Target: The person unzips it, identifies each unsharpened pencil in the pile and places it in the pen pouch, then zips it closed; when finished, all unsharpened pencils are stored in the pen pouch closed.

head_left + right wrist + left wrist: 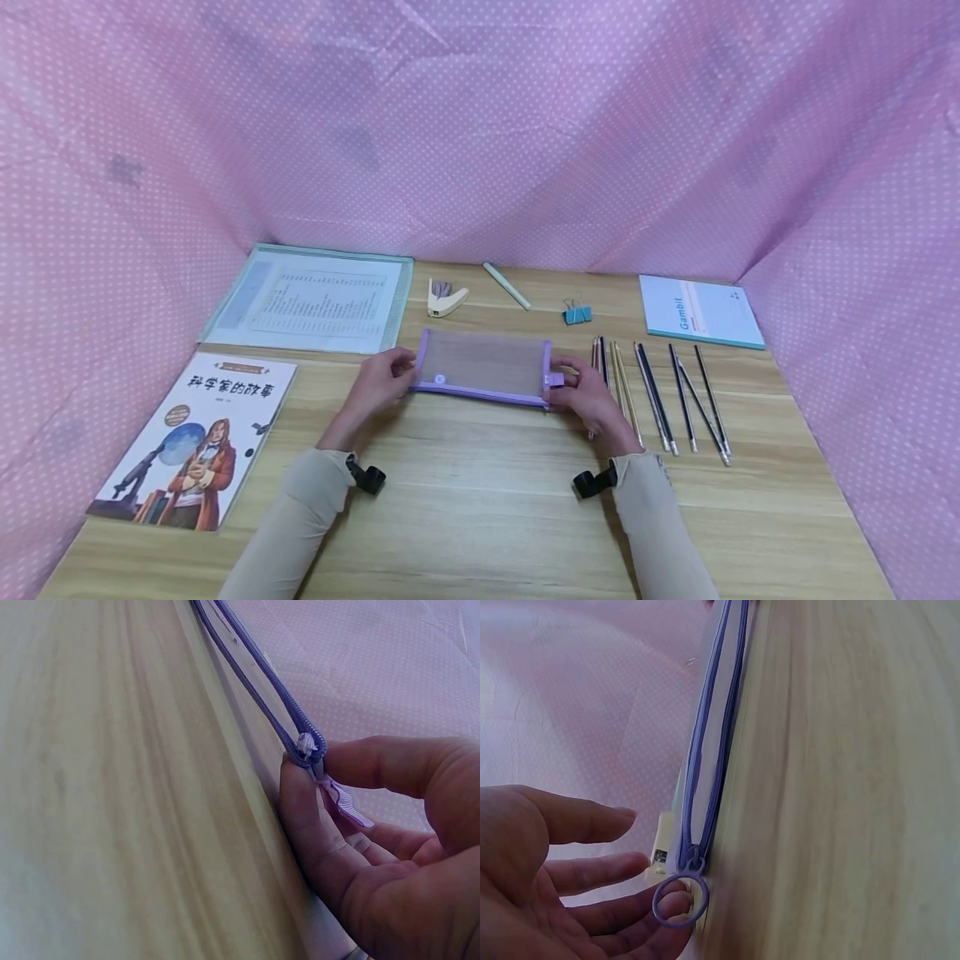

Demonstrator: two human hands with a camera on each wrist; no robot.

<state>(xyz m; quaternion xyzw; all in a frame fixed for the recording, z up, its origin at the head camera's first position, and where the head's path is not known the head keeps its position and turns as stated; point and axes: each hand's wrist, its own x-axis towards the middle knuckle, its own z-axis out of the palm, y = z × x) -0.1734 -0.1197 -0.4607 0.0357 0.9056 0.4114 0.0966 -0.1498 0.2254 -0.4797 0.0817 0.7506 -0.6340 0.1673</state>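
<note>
A purple-edged, see-through zip pencil pouch (483, 360) is held between the two hands, its zipper edge facing the body. Along that edge the zipper stands parted, with the slider (695, 859) and its ring pull at the left end. My left hand (382, 379) is at that end, fingertips behind the ring and thumb apart from the pouch. With thumb and finger, my right hand (588, 393) pinches the opposite end, beside a small purple fabric tab (346, 806). Several pencils (651, 387) lie just right of the right hand.
Behind the pouch are a cream stapler (447, 305), a pale green pen (507, 286) and a teal binder clip (577, 315). A document folder (326, 296) and an illustrated book (202, 442) lie left, a notebook (701, 312) back right. Pink dotted cloth (480, 133) encloses the table.
</note>
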